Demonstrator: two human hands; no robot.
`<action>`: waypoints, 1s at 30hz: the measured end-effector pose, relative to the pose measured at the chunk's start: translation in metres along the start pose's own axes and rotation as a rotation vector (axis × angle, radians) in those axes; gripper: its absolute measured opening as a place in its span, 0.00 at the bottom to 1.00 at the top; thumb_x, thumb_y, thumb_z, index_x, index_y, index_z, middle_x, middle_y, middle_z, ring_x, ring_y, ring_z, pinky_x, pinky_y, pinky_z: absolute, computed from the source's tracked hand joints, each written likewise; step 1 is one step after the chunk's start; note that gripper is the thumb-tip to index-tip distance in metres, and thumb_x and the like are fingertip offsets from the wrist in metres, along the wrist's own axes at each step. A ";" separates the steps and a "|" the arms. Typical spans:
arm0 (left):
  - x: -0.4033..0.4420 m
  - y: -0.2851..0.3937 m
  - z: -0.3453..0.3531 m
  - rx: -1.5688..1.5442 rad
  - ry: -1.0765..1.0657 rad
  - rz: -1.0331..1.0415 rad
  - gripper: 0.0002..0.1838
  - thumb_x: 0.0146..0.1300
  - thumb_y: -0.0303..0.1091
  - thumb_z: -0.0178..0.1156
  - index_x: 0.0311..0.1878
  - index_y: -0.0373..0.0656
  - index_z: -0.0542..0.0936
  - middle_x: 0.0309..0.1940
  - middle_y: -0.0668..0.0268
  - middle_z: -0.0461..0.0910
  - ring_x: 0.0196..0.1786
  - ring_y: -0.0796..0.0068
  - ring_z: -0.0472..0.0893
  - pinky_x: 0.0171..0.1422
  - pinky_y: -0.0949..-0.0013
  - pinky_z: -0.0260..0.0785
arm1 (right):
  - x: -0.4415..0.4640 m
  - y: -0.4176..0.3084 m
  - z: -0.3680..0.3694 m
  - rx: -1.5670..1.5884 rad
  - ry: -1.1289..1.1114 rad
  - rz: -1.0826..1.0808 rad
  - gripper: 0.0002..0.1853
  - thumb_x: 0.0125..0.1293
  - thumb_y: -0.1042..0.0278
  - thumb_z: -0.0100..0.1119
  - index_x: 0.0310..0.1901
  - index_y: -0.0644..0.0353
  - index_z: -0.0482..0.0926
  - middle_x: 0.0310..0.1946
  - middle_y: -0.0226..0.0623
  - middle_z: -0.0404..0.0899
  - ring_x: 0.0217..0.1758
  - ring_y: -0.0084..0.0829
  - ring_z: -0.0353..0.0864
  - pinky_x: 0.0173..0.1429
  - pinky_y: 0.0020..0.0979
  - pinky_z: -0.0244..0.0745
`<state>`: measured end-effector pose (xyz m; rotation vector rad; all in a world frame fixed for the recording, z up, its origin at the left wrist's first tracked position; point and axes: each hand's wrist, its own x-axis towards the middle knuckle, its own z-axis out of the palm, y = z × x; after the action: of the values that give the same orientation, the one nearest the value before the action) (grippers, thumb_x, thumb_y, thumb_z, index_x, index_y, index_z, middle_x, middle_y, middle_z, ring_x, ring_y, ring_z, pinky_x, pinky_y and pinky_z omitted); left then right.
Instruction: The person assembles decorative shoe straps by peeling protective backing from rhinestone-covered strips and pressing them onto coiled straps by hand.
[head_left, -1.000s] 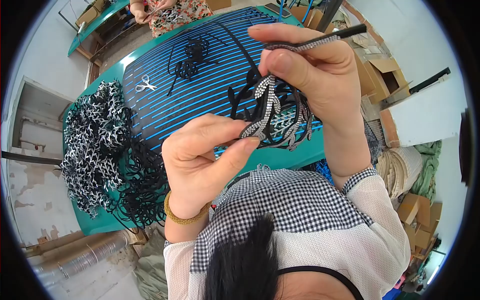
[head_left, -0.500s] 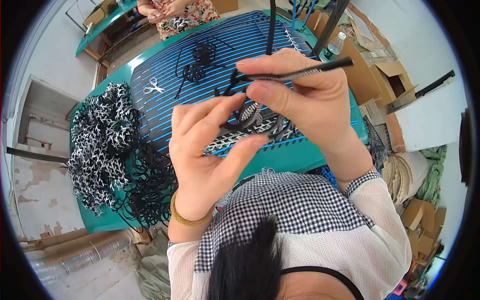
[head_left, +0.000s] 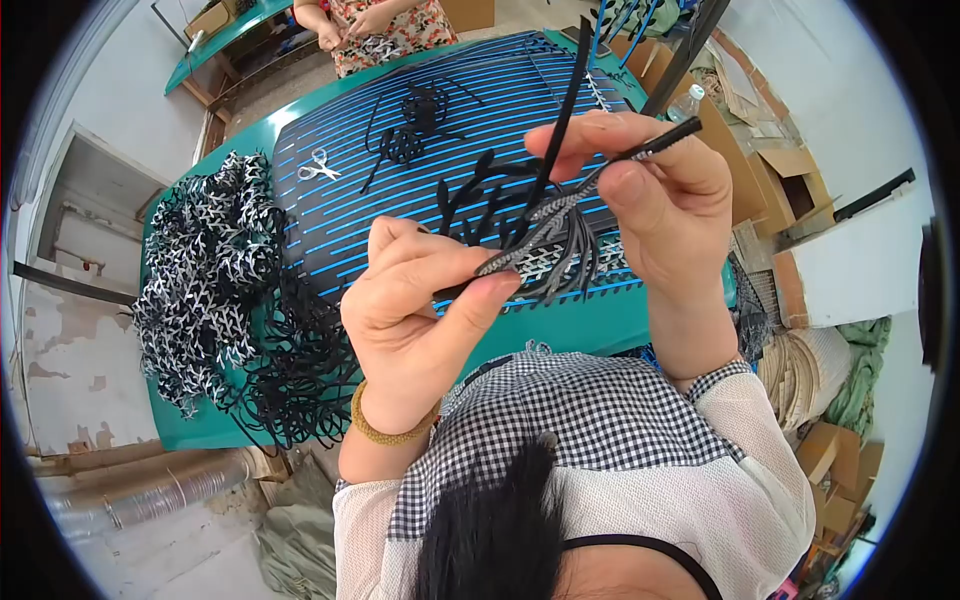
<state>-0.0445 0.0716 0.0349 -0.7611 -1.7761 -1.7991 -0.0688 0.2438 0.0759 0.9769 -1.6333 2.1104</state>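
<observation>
A black strip of leaf-shaped trim (head_left: 548,212), with a silvery, glittery face, stretches between my hands above the table. My left hand (head_left: 415,295) pinches its lower end between thumb and fingertips. Higher up on the right, my right hand (head_left: 675,190) grips the other end, whose dark tip pokes out past the fingers. Black leaves and a long loose tail hang around the strip. Behind it lies a dark board with blue stripes (head_left: 335,235), carrying small white-handled scissors (head_left: 319,167) and a tangle of black trim (head_left: 402,143).
A heap of black-and-white leaf trim (head_left: 205,280) and black cords (head_left: 300,375) covers the left of the green table (head_left: 555,330). A bottle (head_left: 685,103) and cardboard boxes (head_left: 790,185) are at right. Across the table, another person's hands (head_left: 345,30) hold trim.
My hands have moved apart, and the trim, bunched between them before, is now drawn out. My left thumb and fingers have closed on its lower end. My right hand has shifted slightly right.
</observation>
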 end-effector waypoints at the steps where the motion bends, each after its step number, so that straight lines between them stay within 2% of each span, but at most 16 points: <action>1: -0.001 -0.001 -0.001 -0.012 -0.002 0.003 0.09 0.38 0.24 0.66 0.27 0.40 0.79 0.22 0.69 0.77 0.25 0.80 0.66 0.37 0.74 0.52 | 0.000 0.001 0.001 0.021 0.009 0.014 0.11 0.54 0.78 0.58 0.41 0.68 0.76 0.37 0.38 0.78 0.41 0.25 0.76 0.46 0.23 0.71; 9: -0.003 -0.002 -0.003 -0.061 -0.033 0.017 0.09 0.38 0.25 0.67 0.26 0.40 0.79 0.20 0.70 0.76 0.24 0.80 0.66 0.36 0.73 0.51 | -0.002 0.001 0.004 0.007 0.045 0.034 0.14 0.53 0.79 0.59 0.43 0.68 0.75 0.36 0.38 0.78 0.38 0.25 0.78 0.43 0.21 0.73; 12: -0.002 -0.002 -0.004 -0.070 -0.052 0.031 0.09 0.37 0.26 0.68 0.26 0.40 0.79 0.20 0.70 0.76 0.23 0.80 0.66 0.36 0.73 0.51 | -0.003 0.001 0.005 -0.031 0.055 0.000 0.15 0.53 0.74 0.59 0.44 0.70 0.74 0.33 0.45 0.78 0.35 0.32 0.78 0.40 0.27 0.73; 15: -0.001 -0.004 -0.005 -0.068 -0.080 0.044 0.10 0.37 0.27 0.68 0.26 0.40 0.79 0.20 0.70 0.76 0.24 0.80 0.66 0.36 0.73 0.52 | -0.003 0.002 0.008 -0.028 0.075 -0.055 0.20 0.53 0.74 0.60 0.47 0.71 0.71 0.33 0.45 0.78 0.35 0.31 0.79 0.41 0.26 0.73; 18: 0.001 -0.004 -0.005 -0.062 -0.083 0.063 0.10 0.37 0.27 0.68 0.26 0.40 0.79 0.20 0.70 0.76 0.25 0.79 0.66 0.36 0.73 0.52 | -0.001 -0.002 0.012 -0.043 0.106 -0.034 0.31 0.51 0.73 0.62 0.57 0.71 0.60 0.30 0.41 0.79 0.35 0.29 0.79 0.46 0.29 0.71; 20: -0.001 -0.006 -0.005 -0.067 -0.074 0.057 0.10 0.37 0.27 0.68 0.26 0.40 0.79 0.20 0.70 0.76 0.25 0.78 0.66 0.37 0.73 0.52 | 0.003 0.000 0.013 -0.130 0.090 -0.135 0.39 0.50 0.71 0.63 0.60 0.71 0.51 0.27 0.38 0.79 0.33 0.27 0.79 0.51 0.30 0.67; 23: -0.001 -0.008 -0.006 -0.071 -0.062 0.062 0.10 0.37 0.27 0.68 0.26 0.40 0.79 0.20 0.70 0.76 0.26 0.76 0.65 0.37 0.72 0.54 | 0.003 0.008 0.004 -0.261 0.054 -0.157 0.47 0.48 0.67 0.65 0.63 0.70 0.42 0.23 0.33 0.79 0.31 0.24 0.80 0.57 0.32 0.60; 25: -0.001 -0.008 -0.008 -0.065 -0.069 0.065 0.10 0.37 0.27 0.68 0.26 0.40 0.79 0.20 0.69 0.76 0.27 0.76 0.65 0.37 0.72 0.54 | 0.004 0.006 0.004 -0.188 0.024 -0.109 0.47 0.48 0.66 0.65 0.62 0.71 0.43 0.23 0.33 0.79 0.31 0.24 0.80 0.57 0.31 0.61; 28: -0.003 -0.009 -0.010 -0.098 -0.072 0.047 0.09 0.37 0.27 0.67 0.26 0.40 0.79 0.21 0.69 0.76 0.26 0.77 0.67 0.38 0.71 0.55 | 0.005 0.005 0.006 0.005 0.004 0.020 0.34 0.47 0.77 0.64 0.56 0.70 0.59 0.25 0.32 0.79 0.33 0.19 0.78 0.44 0.20 0.67; 30: -0.005 -0.012 -0.011 -0.125 -0.076 0.048 0.09 0.38 0.27 0.67 0.26 0.40 0.79 0.21 0.68 0.77 0.25 0.78 0.68 0.39 0.70 0.55 | 0.004 0.003 0.011 0.182 0.048 0.134 0.23 0.47 0.82 0.63 0.47 0.69 0.69 0.27 0.33 0.79 0.33 0.18 0.77 0.39 0.17 0.71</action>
<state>-0.0498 0.0610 0.0233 -0.9247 -1.6904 -1.8860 -0.0698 0.2316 0.0776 0.8832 -1.5450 2.3869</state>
